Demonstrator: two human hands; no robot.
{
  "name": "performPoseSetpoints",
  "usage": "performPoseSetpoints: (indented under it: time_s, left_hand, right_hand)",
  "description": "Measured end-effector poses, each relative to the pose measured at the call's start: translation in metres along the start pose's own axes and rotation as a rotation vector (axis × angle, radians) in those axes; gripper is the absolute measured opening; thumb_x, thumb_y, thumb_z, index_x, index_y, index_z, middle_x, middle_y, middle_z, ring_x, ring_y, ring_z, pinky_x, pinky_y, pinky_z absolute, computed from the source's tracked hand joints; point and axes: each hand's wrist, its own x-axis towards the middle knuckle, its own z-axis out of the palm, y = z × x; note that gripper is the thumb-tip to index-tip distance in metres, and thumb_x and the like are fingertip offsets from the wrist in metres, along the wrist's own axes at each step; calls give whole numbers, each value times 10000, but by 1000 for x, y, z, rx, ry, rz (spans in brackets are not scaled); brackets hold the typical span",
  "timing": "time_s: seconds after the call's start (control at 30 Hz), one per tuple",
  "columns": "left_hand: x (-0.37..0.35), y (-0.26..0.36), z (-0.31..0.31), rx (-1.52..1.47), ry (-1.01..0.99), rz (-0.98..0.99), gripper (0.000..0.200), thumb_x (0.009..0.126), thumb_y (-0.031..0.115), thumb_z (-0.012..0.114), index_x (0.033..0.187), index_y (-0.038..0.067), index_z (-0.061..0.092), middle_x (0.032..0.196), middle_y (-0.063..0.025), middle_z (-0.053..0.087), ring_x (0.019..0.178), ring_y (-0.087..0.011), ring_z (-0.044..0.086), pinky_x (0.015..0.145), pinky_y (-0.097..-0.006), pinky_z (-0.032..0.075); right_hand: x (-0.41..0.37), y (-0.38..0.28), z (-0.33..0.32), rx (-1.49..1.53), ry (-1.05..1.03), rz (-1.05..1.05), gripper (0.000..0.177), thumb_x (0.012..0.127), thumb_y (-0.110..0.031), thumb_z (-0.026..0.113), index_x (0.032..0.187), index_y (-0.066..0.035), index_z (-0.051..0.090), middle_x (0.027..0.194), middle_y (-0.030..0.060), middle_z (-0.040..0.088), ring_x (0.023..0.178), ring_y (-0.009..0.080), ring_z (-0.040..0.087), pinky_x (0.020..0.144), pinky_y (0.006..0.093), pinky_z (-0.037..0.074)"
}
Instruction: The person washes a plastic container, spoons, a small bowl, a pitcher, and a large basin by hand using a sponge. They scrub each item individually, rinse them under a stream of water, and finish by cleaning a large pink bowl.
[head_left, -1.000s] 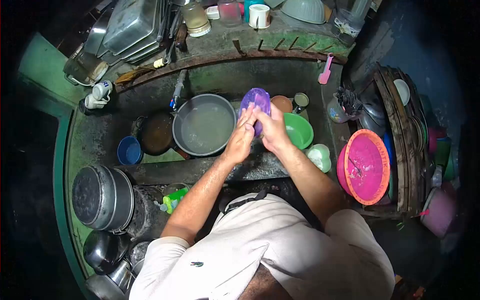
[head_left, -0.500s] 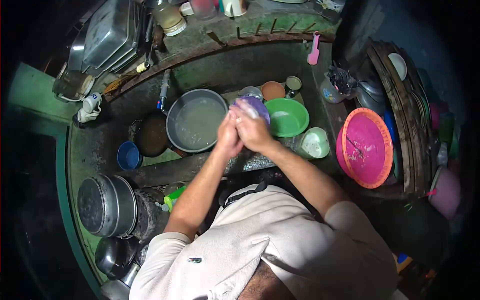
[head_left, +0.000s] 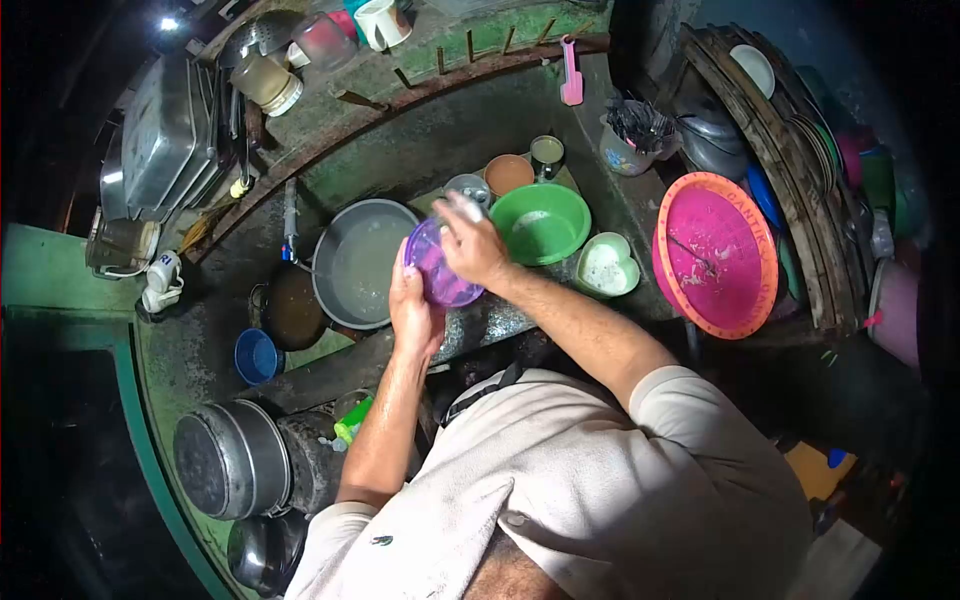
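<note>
My left hand [head_left: 412, 312] grips the left rim of a round purple plate [head_left: 432, 268], thumb on its face, and holds it tilted. Over the plate's upper right side is my right hand [head_left: 472, 245], its fingers closed around a small whitish sponge-like thing [head_left: 472, 211], partly hidden. Just left of the plate stands a grey basin [head_left: 327, 290] of cloudy water. To the right are a green basin [head_left: 578, 225] and a light green heart-shaped bowl [head_left: 607, 268] with white suds in it.
A pink colander with an orange rim [head_left: 712, 325] sits at the right. A brown bowl [head_left: 509, 175] and a metal cup [head_left: 547, 152] stand at the back. At the left are a blue bowl [head_left: 258, 357], a dark pan of water [head_left: 290, 310] and a large pot [head_left: 235, 460].
My hands were together with the purple plate behind them. Now the left hand holds the plate's edge, and the right hand is over its face. The camera view has shifted slightly.
</note>
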Motion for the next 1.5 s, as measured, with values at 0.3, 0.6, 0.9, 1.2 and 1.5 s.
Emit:
performPoseSetpoints:
  time_s: [0.3, 0.6, 0.9, 1.2, 1.5]
  left_hand:
    - [-5, -58, 4, -76, 89, -298, 281, 1029, 138, 333, 1242, 51, 495, 1183, -96, 588, 1034, -196, 582, 910, -366, 487]
    - [55, -148, -66, 0, 447, -394, 208, 951, 40, 406, 1079, 62, 569, 839, -54, 630, 693, -155, 600, 545, -318, 498]
    - [113, -192, 2, 282, 441, -659, 307, 971, 276, 458, 1237, 124, 469, 1226, -51, 505, 1073, -227, 506, 894, -472, 405]
    - [109, -185, -2, 259, 367, -573, 375, 979, 269, 441, 1316, 109, 399, 1240, -81, 475, 1103, -253, 497, 931, -509, 390]
    - [68, -111, 51, 696, -10, -80, 373, 982, 213, 496, 1323, 65, 476, 1217, -100, 587, 1040, -206, 596, 896, -384, 461]
  right_hand:
    - [-33, 37, -44, -345, -287, 37, 313, 805, -85, 585, 1105, -10, 634, 1185, 205, 587, 1115, 367, 544, 977, 439, 427]
    - [-63, 11, -216, 20, -165, 427, 226, 868, -122, 601, 1045, 7, 655, 1005, 151, 681, 949, 244, 654, 848, 338, 491]
    - [-62, 33, -418, -465, -142, 648, 342, 889, -241, 620, 675, 25, 606, 592, 147, 555, 556, 198, 561, 560, 377, 423]
    - [-95, 189, -382, -1288, -911, 871, 209, 787, -117, 587, 930, -79, 734, 948, 127, 715, 879, 286, 697, 716, 445, 542]
    - [-36, 108, -401, -1199, -940, 873, 226, 847, -148, 545, 965, -80, 725, 956, 150, 703, 898, 287, 690, 743, 425, 547]
